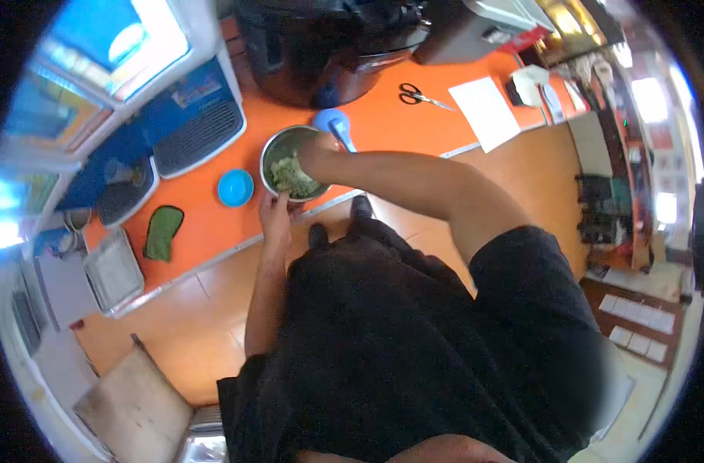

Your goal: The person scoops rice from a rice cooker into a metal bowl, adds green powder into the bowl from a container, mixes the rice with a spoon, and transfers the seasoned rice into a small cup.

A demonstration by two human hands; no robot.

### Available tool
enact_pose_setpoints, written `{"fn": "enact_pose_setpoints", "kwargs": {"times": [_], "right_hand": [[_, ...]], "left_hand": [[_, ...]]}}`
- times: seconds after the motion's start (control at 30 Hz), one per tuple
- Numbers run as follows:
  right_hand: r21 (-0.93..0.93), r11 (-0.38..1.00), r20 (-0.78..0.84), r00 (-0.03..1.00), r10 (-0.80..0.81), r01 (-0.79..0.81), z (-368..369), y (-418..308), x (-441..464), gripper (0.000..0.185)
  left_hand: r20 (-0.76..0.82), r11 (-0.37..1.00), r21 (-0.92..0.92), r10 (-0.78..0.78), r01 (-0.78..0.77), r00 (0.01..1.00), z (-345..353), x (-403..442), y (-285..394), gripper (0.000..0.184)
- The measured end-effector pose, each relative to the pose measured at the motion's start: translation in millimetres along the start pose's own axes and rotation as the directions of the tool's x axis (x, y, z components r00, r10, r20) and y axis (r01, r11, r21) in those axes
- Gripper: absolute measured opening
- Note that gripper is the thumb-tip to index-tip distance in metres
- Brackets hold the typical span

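Observation:
A round metal bowl stands near the front edge of the orange counter, with a pale green, chopped-looking mass inside. My left hand grips the bowl's near rim, its fingers closed round the edge. From the right, my right hand reaches down into the bowl at the mass; its fingers are mostly hidden, and what they hold cannot be made out. Just behind the bowl lies a blue ladle-like utensil. To the left of the bowl sits a small light-blue bowl.
On the orange counter lie a green cloth, a metal tray, black-handled scissors and white paper. A large dark appliance stands behind the bowl. A chair is at the lower left.

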State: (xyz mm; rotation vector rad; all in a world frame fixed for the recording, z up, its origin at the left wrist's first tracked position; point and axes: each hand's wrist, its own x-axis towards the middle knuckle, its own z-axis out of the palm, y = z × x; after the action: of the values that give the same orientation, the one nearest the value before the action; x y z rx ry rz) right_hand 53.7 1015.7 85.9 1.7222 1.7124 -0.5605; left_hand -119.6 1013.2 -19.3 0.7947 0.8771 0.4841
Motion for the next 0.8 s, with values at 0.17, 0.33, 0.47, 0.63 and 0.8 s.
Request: {"fn": "enact_pose_setpoints", "kwargs": {"times": [0.17, 0.33, 0.47, 0.63, 0.8], "right_hand": [[0.135, 0.97, -0.895, 0.445, 0.033, 0.2, -1.7, 34.3, -49.8, 0.027], [0.806, 0.533, -0.592, 0.353, 0.725, 0.257, 119.5, 122.0, -43.0, 0.036], [0.779, 0.603, -0.547, 0.287, 0.787, -0.17, 203.5, 203.4, 0.2, 0.046], [0.573, 0.804, -0.502, 0.709, 0.495, -0.155, 200.8, 217.1, -16.2, 0.047], [0.452, 0.834, -0.798, 0.56, 0.22, 0.316, 226.8, 243.3, -21.4, 0.03]], "left_hand": [[-0.08, 0.98, 0.145, 0.15, -0.137, 0.985, -0.6, -15.8, 6.3, 0.019], [-0.255, 0.993, 0.007, 0.118, -0.12, 0.96, -11.3, -11.5, -15.1, 0.018], [-0.476, 0.979, -0.071, 0.135, -0.191, 0.869, 39.6, -36.6, 13.0, 0.019], [-0.521, 0.97, 0.077, 0.235, -0.229, 0.821, 59.9, -60.5, 3.4, 0.027], [-0.666, 0.955, 0.048, 0.249, -0.292, 0.703, 150.6, -86.0, 1.2, 0.024]]}}
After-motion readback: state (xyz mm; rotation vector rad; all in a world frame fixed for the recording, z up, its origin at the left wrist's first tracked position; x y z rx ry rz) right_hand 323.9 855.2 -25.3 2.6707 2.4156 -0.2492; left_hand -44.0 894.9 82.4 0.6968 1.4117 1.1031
